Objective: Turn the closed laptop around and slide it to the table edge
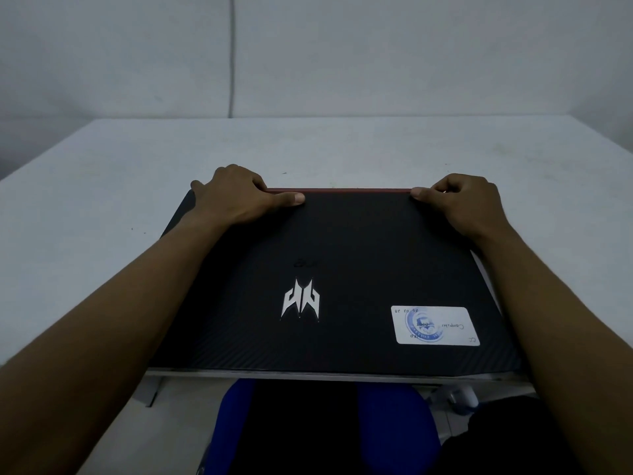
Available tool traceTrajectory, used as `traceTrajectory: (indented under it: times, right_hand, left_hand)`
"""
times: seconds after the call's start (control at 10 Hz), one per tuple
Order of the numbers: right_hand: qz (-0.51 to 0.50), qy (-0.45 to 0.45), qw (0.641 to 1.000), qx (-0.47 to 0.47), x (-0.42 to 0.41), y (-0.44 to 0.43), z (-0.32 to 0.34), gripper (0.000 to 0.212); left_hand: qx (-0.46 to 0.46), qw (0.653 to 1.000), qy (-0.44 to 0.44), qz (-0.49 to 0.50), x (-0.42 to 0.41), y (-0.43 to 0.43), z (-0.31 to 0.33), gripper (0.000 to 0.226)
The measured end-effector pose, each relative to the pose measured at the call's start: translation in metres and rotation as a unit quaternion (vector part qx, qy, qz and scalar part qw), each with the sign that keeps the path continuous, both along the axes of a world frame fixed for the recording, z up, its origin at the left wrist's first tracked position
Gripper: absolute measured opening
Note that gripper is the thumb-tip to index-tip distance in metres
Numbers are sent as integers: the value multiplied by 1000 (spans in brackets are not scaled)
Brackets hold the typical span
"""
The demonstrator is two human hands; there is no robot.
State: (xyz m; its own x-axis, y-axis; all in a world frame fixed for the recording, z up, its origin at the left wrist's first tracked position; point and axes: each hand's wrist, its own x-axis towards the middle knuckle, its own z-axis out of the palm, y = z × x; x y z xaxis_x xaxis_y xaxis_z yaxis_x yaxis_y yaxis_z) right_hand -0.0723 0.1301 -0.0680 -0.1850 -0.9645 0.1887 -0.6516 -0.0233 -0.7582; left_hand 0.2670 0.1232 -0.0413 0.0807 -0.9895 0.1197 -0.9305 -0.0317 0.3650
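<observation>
From the head camera, a closed black laptop is lying flat on the white counter, with its near edge sitting right at the counter's near edge, directly in front of the person. Its lid is facing up, showing a silver angular logo near the middle and a white sticker with a blue stamp and handwriting toward the near right corner; both are reading upside down from this side. A red strip is running along the laptop's far edge.

Both arms are reaching forward over the lid. The left hand is gripping the far left corner, thumb lying flat on the lid and fingers curling over the far edge, so its grip is clamped on the laptop. The right hand is doing the same at the far right corner, thumb pressing on the lid and fingers wrapping behind the edge, its grip likewise clamped on the laptop.

Below the counter edge, a blue chair seat is showing, partly covered by dark clothing. A plain pale wall is standing behind the counter.
</observation>
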Motion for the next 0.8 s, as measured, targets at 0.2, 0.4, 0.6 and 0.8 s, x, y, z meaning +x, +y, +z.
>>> traceTrajectory:
  times: [0.2, 0.4, 0.6, 0.8]
  right_hand:
    - [-5, 5, 1000, 2, 0, 0, 0, 41]
    - [0, 14, 1000, -2, -1, 4, 0, 42]
    - [7, 20, 999, 26, -2, 2, 6, 39]
    - [20, 61, 998, 2, 11, -4, 34, 46]
  left_hand:
    - [0, 1000, -3, -1, 0, 0, 0, 81]
    - [1, 999, -40, -11, 0, 3, -2, 82]
    - [23, 997, 11, -74, 0, -4, -3, 73]
    - [-32, 977, 121, -171, -12, -6, 24, 41]
